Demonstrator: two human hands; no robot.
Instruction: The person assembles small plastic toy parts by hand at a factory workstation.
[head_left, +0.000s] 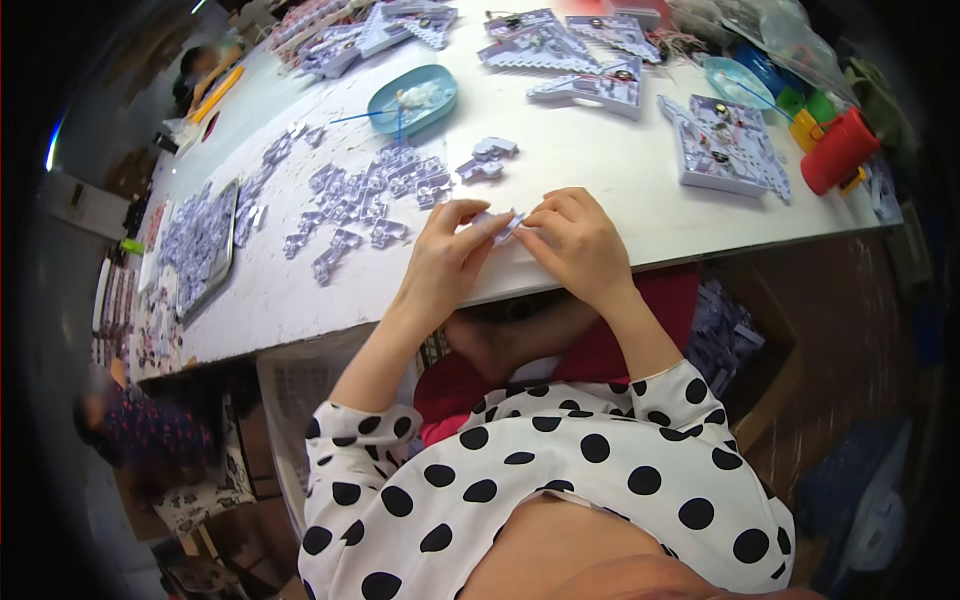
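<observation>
Piece in hand: one small pale-lilac moulded plastic piece (508, 226), raised over the table's near edge, nearer the person than the pale-blue oval plastic dish (432, 120) and to its right; finer shape hidden by fingers.
Left hand (450, 245): pinching the piece between thumb and fingertips.
Right hand (578, 240): fingertips gripping the piece's other side.
Handling advice: a light pinch from both sides, thumbs opposed, would likely suit so small a piece; turning it to expose the worked face and pressing evenly should limit slips.
Loose stock: scattered pale-lilac plastic pieces (375, 185), nearer the person than the dish; a small lilac cluster (487, 158), right of the dish and just beyond the hands.
Tray stock: metal-rimmed tray (232, 235) heaped with lilac pieces, well left of the dish.
Larger units: lilac box-shaped housing with wires (718, 150), far right of the dish; similar housings, beyond it.
Right-end items: red cylinder (840, 152), farthest right of the dish.
Obstructions: the fingers mask the piece; the small cluster and scattered stock, both on the dish's near side, could be nudged by a wide left-hand sweep.
Support: white tabletop (590, 150), under the dish.
</observation>
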